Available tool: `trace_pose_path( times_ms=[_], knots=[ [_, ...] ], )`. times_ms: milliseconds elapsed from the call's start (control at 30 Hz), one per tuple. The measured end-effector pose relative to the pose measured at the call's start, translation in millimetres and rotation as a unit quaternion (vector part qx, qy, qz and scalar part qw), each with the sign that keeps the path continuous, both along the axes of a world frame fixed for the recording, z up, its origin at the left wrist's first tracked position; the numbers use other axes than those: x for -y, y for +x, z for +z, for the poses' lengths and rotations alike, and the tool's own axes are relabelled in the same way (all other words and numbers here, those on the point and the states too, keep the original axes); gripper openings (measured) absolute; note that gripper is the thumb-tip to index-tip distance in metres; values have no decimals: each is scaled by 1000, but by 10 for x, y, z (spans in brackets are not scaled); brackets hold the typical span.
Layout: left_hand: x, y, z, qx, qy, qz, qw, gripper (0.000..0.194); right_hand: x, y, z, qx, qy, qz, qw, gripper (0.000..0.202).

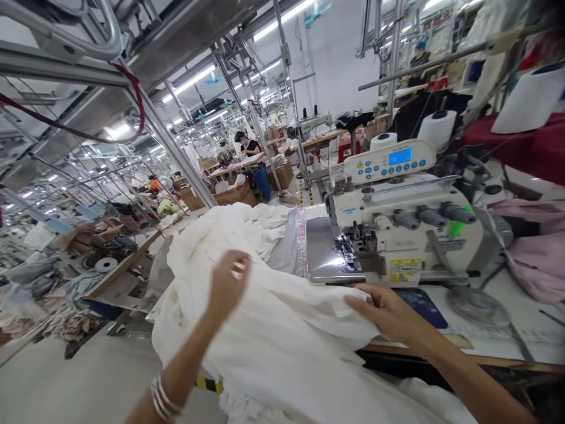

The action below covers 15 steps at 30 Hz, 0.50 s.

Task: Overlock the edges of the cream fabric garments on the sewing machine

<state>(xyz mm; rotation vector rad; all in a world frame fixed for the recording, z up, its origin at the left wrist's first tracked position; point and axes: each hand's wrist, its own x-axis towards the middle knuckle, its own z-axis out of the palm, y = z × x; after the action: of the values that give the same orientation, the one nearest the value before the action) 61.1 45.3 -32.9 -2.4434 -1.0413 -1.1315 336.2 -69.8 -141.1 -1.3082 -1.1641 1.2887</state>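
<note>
A large, bunched piece of white fabric [282,330] lies over the front of the machine table and hangs down toward me. My right hand [384,309] pinches its edge between thumb and fingers, just in front of the overlock sewing machine [406,229]. Over the left part of the cloth is my left hand [228,282], blurred, its fingers curled in a pinch. Whatever is between those fingertips cannot be made out. The machine's shiny metal plate [324,244] and presser foot area are beyond the cloth, apart from both hands.
A control panel [388,164] with a lit blue screen tops the machine. White thread cones [436,128] stand behind it. Pink fabric [536,247] lies at the right. A metal post [176,153] rises at the left. A co-worker [247,144] sits farther back.
</note>
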Motion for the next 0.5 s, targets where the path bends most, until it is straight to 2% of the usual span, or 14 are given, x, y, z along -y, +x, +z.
trace_pose_path(
  times_ms=[67, 100, 133, 167, 233, 300, 367, 433, 500],
  knots=[
    [359, 288, -453, -48, 8, -84, 995, 18, -15, -25, 79, -18, 12, -6, 1000, 43],
    [495, 424, -625, -70, 25, -121, 990, 14, -17, -39, 122, -27, 17, -9, 999, 42],
    [586, 547, -757, -84, 86, -133, 984, 20, -17, -55, 167, -35, 22, -12, 999, 42],
    [628, 654, -847, -78, 126, -129, 980, 27, -18, -72, 212, -42, 27, -16, 999, 42],
    [582, 812, -906, -19, 150, -126, 980, 33, -19, -105, 319, -48, 39, -27, 998, 41],
    [433, 901, -810, 53, 100, -155, 981, 26, -12, -127, 472, -42, 70, -43, 996, 39],
    [299, 931, -575, 84, 51, -203, 974, 17, 23, -125, 692, -44, 97, -43, 993, 35],
    [273, 918, -227, 88, 18, -252, 964, 12, 114, -80, 955, -65, 94, -29, 993, 31],
    [385, 887, 189, 121, -42, -312, 941, 13, 264, 20, 1184, -74, 78, -35, 994, 31]
  ],
)
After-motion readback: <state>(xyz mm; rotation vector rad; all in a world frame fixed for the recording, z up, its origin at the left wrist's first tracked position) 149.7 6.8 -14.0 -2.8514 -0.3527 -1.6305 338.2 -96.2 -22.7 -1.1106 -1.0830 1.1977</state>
